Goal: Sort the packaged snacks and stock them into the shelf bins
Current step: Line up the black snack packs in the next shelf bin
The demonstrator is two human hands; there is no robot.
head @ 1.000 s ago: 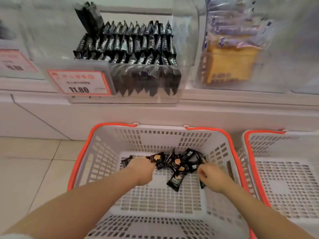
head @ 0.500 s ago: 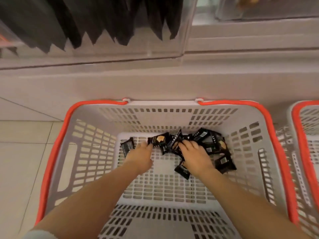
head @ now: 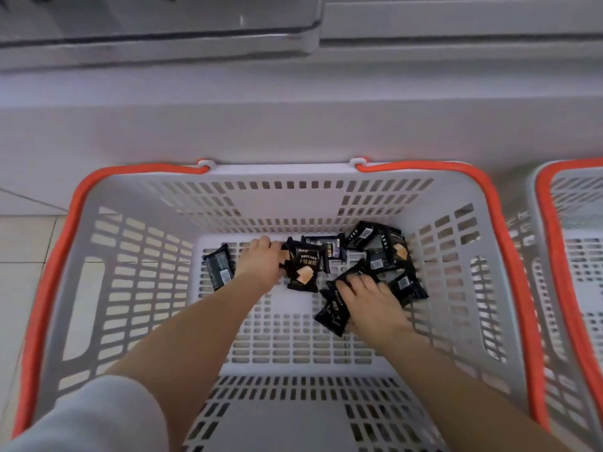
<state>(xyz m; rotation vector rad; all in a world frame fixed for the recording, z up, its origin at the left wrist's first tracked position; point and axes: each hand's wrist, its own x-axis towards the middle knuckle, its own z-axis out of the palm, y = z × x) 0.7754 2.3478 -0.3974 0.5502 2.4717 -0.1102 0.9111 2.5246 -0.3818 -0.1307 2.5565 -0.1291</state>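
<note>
Several black snack packets (head: 380,247) lie at the far end of a grey basket with an orange rim (head: 509,256). My left hand (head: 261,262) grips the edge of a black "DRYCAKE" packet (head: 303,269) that stands tilted against its thumb. My right hand (head: 372,301) is curled round one or two black packets (head: 332,311) near the basket floor. A single black packet (head: 219,270) lies apart, left of my left hand. Only the bottom edge of the clear shelf bin (head: 163,31) shows at the top.
A second grey basket with an orange rim (head: 554,256) stands close on the right. The white shelf base (head: 293,119) runs behind both baskets. Pale floor tiles (head: 26,249) show at the left.
The view has tilted down, so the shelf bins have left the frame. My right hand moved right and nearer and took hold of packets. My left hand closed on the DRYCAKE packet.
</note>
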